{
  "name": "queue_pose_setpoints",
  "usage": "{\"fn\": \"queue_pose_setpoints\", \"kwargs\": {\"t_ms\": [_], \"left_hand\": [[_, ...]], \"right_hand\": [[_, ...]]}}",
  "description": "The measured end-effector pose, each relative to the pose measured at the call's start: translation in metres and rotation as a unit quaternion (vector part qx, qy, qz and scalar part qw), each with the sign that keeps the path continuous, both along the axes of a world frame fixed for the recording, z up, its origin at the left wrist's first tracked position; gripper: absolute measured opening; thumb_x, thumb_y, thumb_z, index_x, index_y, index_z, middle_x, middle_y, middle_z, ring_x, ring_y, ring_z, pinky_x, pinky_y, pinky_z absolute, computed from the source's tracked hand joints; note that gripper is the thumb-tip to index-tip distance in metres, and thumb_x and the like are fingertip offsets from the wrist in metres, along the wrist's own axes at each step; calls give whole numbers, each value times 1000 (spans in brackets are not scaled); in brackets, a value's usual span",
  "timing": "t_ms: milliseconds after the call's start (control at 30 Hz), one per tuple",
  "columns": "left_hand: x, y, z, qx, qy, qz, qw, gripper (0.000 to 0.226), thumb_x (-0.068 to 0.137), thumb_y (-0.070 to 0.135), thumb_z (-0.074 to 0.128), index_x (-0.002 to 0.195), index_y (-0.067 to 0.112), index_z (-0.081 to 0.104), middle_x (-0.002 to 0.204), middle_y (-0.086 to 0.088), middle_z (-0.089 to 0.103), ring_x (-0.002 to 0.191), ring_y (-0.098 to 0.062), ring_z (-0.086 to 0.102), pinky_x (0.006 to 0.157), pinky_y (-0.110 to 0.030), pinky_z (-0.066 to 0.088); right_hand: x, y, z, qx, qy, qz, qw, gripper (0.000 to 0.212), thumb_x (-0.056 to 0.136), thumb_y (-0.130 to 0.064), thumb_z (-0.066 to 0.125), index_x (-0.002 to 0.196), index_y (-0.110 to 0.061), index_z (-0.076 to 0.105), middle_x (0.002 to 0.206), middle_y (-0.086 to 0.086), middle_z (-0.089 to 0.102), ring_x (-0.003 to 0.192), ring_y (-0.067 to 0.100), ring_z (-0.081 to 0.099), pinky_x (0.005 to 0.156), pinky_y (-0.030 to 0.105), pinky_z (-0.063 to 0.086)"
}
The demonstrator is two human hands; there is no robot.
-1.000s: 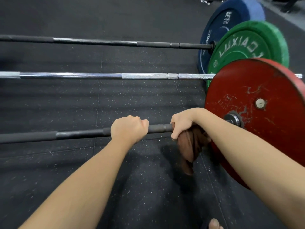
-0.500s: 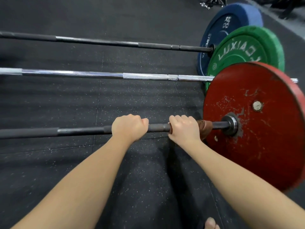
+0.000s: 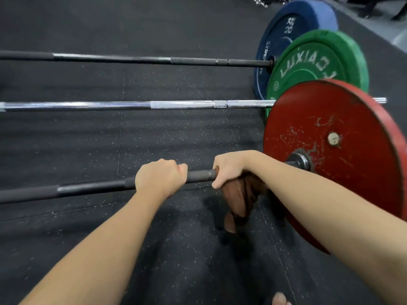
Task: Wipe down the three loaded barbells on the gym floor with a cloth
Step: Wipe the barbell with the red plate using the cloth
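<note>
Three barbells lie side by side on the dark floor. The nearest one has a dark bar (image 3: 92,187) and a scuffed red plate (image 3: 343,155) on its right end. My left hand (image 3: 159,177) is closed bare around this bar. My right hand (image 3: 229,167) grips the same bar closer to the red plate, with a brown cloth (image 3: 240,194) wrapped under it and hanging down. Behind it lies a chrome bar (image 3: 136,105) with a green plate (image 3: 312,64). Farthest back is a dark bar (image 3: 132,59) with a blue plate (image 3: 286,34).
Black speckled rubber flooring (image 3: 154,137) runs under everything. A bare toe (image 3: 279,299) shows at the bottom edge. Dark equipment legs (image 3: 374,7) stand at the top right corner on a lighter floor strip.
My right hand rotated on the near bar, so the brown cloth now hangs below it again instead of being bunched on the bar. My left hand kept its grip.
</note>
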State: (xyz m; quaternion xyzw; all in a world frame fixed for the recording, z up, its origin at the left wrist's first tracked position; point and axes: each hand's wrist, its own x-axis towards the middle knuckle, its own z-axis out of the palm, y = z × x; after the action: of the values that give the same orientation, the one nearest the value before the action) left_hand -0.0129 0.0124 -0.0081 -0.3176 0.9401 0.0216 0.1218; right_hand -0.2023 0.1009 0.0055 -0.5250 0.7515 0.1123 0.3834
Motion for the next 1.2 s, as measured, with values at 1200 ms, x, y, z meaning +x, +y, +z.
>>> {"fn": "queue_pose_setpoints", "kwargs": {"t_ms": [1200], "left_hand": [[3,2,1,4,29,18,999,16,91,7,35,81,18,43,73,-2,46,59,-23,41,62,-34,37]], "right_hand": [[51,43,-54,-395,390,36,831,37,54,-27,83,74,-16,54,62,1,54,56,26,52,55,33,30]]}}
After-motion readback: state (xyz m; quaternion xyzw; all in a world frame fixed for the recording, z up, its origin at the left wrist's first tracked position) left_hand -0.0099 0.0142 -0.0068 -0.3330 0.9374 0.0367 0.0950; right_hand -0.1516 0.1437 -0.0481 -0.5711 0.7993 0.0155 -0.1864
